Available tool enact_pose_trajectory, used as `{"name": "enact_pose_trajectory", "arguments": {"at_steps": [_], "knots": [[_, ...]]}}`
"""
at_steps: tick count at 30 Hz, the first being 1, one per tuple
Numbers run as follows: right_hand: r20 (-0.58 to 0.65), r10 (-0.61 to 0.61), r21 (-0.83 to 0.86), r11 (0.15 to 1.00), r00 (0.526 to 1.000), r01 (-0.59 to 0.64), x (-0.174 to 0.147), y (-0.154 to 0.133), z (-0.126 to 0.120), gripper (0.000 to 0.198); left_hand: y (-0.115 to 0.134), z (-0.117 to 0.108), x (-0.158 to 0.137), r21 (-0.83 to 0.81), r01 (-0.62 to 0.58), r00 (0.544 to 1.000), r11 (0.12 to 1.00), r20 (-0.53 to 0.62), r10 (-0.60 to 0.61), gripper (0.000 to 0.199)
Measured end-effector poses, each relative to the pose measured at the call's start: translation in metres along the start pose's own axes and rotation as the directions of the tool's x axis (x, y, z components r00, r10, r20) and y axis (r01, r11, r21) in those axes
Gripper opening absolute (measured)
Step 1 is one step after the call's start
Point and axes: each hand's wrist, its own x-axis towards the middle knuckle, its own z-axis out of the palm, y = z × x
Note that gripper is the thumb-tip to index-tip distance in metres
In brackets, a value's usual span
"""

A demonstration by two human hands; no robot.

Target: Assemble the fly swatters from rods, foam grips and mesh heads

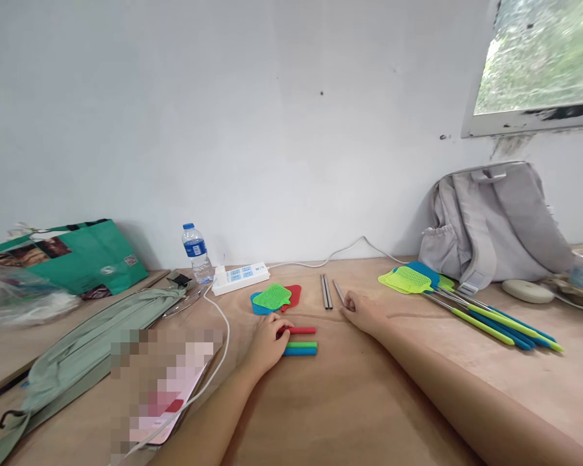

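Note:
My left hand (268, 340) is closed, thumb and finger at the left end of a red handle tube (303, 331). Just below it lie a green handle tube (303, 345) and a blue handle tube (301, 353), their left ends behind the hand. Beyond the fingers is a small pile of fly swatter heads: a green one (272, 296) on top, with a blue one (260, 308) and a red one (294, 296) partly covered. My right hand (362, 310) pinches the near end of a thin metal rod (339, 290). To its left, metal rods (326, 292) lie side by side.
Assembled fly swatters (486, 317) lie right, before a grey backpack (495, 220). A power strip (240, 277) and water bottle (197, 252) stand near the wall. A white cable (226, 349) crosses a pixelated flat item (175, 388); a grey-green bag (102, 340) lies left.

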Motion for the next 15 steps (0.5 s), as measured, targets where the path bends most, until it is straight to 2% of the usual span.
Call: {"name": "enact_pose_trajectory", "arguments": {"at_steps": [5,8,11,13,15], "knots": [[-0.029,0.096,0.296,0.951,0.995,-0.084,-0.01,0.011,-0.008,0.02,-0.001,0.0,-0.001,0.02,-0.012,1.0,1.0,-0.001,0.012,0.021],[-0.083,0.205,0.481,0.866,0.975,-0.141,-0.018,0.008,-0.011,0.021,-0.002,0.001,-0.001,0.031,-0.022,1.0,0.999,0.0,0.022,0.02],[-0.131,0.276,0.614,0.776,0.952,-0.141,-0.037,-0.001,-0.011,0.028,-0.004,0.002,0.0,0.035,-0.042,0.999,0.999,0.005,0.041,0.021],[-0.122,0.305,0.731,0.671,0.945,-0.122,-0.054,-0.01,-0.009,0.03,-0.004,0.002,0.0,0.031,-0.06,0.998,0.998,0.004,0.06,0.025],[-0.059,0.341,0.864,0.489,0.938,-0.124,-0.073,-0.021,-0.007,0.028,-0.002,0.0,0.0,0.021,-0.075,0.997,0.997,-0.006,0.075,0.029]]}}
